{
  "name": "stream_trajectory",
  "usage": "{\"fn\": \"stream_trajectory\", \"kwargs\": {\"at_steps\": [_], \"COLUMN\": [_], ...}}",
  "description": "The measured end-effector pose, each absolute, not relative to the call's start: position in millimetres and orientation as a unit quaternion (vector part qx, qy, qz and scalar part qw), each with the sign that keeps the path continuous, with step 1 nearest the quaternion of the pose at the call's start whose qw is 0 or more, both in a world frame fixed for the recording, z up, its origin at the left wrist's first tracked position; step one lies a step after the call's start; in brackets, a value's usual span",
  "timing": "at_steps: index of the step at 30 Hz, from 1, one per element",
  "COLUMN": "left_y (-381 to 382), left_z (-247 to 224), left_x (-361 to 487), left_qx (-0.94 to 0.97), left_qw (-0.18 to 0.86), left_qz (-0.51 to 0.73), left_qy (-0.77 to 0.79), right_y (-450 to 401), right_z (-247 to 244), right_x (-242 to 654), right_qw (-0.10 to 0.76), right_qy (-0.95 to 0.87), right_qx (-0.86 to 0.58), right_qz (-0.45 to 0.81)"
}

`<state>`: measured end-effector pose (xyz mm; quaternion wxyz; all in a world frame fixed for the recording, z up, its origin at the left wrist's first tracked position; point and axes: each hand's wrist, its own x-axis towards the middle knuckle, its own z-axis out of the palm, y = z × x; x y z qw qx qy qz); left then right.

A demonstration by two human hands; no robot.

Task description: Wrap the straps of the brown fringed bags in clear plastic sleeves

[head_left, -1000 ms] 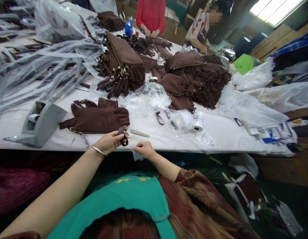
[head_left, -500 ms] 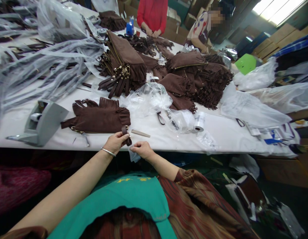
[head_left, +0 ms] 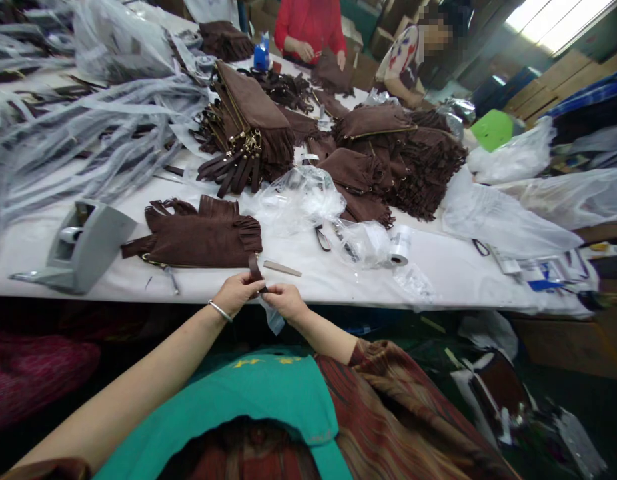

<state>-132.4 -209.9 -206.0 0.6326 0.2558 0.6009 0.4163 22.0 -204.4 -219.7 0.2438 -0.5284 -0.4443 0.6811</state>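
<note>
A brown fringed bag (head_left: 203,237) lies flat at the table's front edge, its wrist strap (head_left: 255,267) hanging off the right corner toward me. My left hand (head_left: 237,293) pinches this strap between thumb and fingers. Right beside it, my right hand (head_left: 286,301) is closed with its fingertips meeting the left ones at the strap's end. A thin piece of clear plastic (head_left: 274,320) dangles below the right fingers, held by them. What lies exactly between the fingertips is too small to make out. Just above the hands rests a flat grey strip (head_left: 282,269).
A grey tape dispenser (head_left: 83,250) stands at the left. Behind are crumpled clear plastic (head_left: 298,200), a pile of brown fringed bags (head_left: 388,153), another stack of bags (head_left: 253,113) and plastic-wrapped straps (head_left: 103,140). A white roll (head_left: 400,245) sits to the right. Two people work across the table.
My hands have come together at the strap's end, the left moving slightly down and right. Across the table, the person in red has spread their hands over a brown piece.
</note>
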Motion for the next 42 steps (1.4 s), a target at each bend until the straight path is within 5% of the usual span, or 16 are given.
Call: {"fn": "stream_trajectory", "kwargs": {"at_steps": [5, 30, 42], "left_y": [-204.2, -205.7, -206.5], "left_z": [-196.7, -213.7, -216.4], "left_x": [-143.8, -150.0, -155.4], "left_qx": [0.357, 0.37, 0.341], "left_qw": [0.621, 0.582, 0.662], "left_qz": [0.311, 0.376, 0.261], "left_qy": [0.625, 0.619, 0.614], "right_y": [-204.1, -201.1, -205.3], "right_z": [-226.1, -236.0, -227.7], "right_x": [28.4, 26.9, 12.3], "right_qw": [0.242, 0.293, 0.185], "right_qy": [-0.507, -0.477, -0.452], "right_qx": [-0.502, -0.493, -0.557], "right_qz": [0.658, 0.666, 0.671]}}
